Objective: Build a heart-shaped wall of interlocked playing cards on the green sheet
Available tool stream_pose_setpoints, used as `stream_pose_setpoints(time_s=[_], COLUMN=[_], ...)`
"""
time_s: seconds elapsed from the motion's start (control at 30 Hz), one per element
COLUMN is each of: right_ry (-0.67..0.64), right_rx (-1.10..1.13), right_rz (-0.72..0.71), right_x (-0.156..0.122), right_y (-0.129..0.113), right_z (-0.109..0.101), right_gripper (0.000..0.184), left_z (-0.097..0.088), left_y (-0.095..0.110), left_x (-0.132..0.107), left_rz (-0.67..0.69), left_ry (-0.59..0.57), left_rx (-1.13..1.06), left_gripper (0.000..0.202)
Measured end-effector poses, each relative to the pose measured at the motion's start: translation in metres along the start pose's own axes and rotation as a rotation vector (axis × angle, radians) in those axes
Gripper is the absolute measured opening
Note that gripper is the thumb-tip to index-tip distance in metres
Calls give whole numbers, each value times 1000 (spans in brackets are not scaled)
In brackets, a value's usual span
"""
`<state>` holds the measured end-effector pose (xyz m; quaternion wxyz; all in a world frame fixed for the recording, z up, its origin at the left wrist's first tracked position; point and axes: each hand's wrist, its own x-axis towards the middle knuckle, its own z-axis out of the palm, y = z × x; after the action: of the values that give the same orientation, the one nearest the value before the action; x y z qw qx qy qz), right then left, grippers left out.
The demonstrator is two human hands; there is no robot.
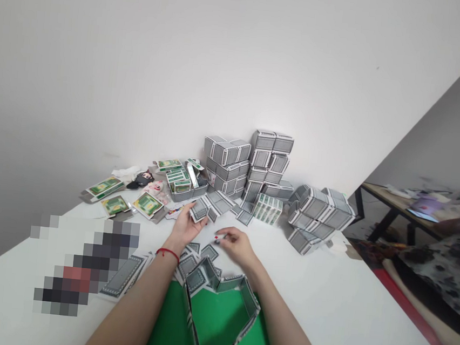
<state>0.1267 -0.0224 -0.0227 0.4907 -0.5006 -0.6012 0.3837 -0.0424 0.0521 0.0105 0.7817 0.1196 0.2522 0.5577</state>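
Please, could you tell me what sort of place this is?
Probably a craft workspace indoors: a white table beside a plain wall, bearing loose playing cards and stacked blocks that look made from cards.

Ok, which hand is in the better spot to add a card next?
Probably the right hand: it seems to pinch a small card with a red mark, just beside the left hand, which is busy holding grey-backed cards.

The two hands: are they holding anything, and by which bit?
The left hand holds a gray card piece by its left side; the right hand pinches a red-marked card, exactly where I can't tell.
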Motion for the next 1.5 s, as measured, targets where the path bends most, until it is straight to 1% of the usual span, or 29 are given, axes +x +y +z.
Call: stream_pose_setpoints(time_s=[0.07,0.1,0.13,0.17,0.2,0.3,0.4,0.43,0.47,0.5,0.6,0.63,0.67,0.7,0.87,0.93,1.0,1.07,1.1,1.17,1.27,1.33,1.37,1.43,1.5], right_ry=[-164,-223,-265,-288,-303,-317,-312,-307,-296,-277,-184,-167,-161,-159,-159,-155,-127,-107,-104,-85,51,131,147,151,150], right_rx=[-343,-468,-561,-625,-663,-679,-677,-682,-688,-694,-724,-733,-739,-741,-747,-769,-777,-693,-599,-330,106,336,431,574,642], right_rz=[-107,-127,-123,-103,-74,3,59,67,67,60,26,19,18,22,75,84,77,57,62,118,215,224,220,212,210], right_x=[-3,-5,-5,-6,-6,-4,-3,-3,-3,-3,-3,-2,-2,-1,3,2,2,1,1,1,1,1,0,-1,-3], right_y=[-10,-14,-18,-21,-23,-27,-29,-29,-29,-28,-22,-20,-18,-16,-14,-15,-14,-11,-8,-1,8,10,10,8,6], right_z=[5,7,8,9,9,9,8,8,7,7,5,4,2,1,-6,-7,-9,-11,-13,-17,-25,-30,-32,-36,-38], right_gripper=[49,60,68,73,73,61,45,43,44,49,77,81,80,77,47,44,46,43,39,31,31,32,31,29,27], left_z=[-2,-2,-2,-2,-2,-1,-1,-1,-1,-1,-1,-1,-1,0,1,1,1,0,-1,-1,-2,-2,-2,-2,-2], left_y=[0,0,0,-1,-1,-2,-2,-2,-2,-2,-2,-1,-1,-1,-2,-2,-3,-3,-3,-3,-4,-4,-4,-4,-4], left_x=[1,2,2,2,1,1,1,1,1,1,1,1,1,1,1,1,1,2,2,2,1,1,1,2,2], left_rz=[-2,-3,-6,-9,-11,-3,13,11,6,0,0,4,6,6,-5,-1,-3,-6,-7,-6,-1,2,1,1,5], left_ry=[4,2,-1,-2,-2,11,24,25,26,28,42,50,56,61,93,101,90,74,67,59,56,55,53,52,68], left_rx=[-8,-7,-5,-1,1,1,2,7,11,14,6,3,1,2,27,33,32,28,26,23,18,17,20,32,45], left_gripper=[6,6,6,6,7,7,7,7,7,7,5,5,5,5,6,6,6,5,5,5,5,5,5,5,4])
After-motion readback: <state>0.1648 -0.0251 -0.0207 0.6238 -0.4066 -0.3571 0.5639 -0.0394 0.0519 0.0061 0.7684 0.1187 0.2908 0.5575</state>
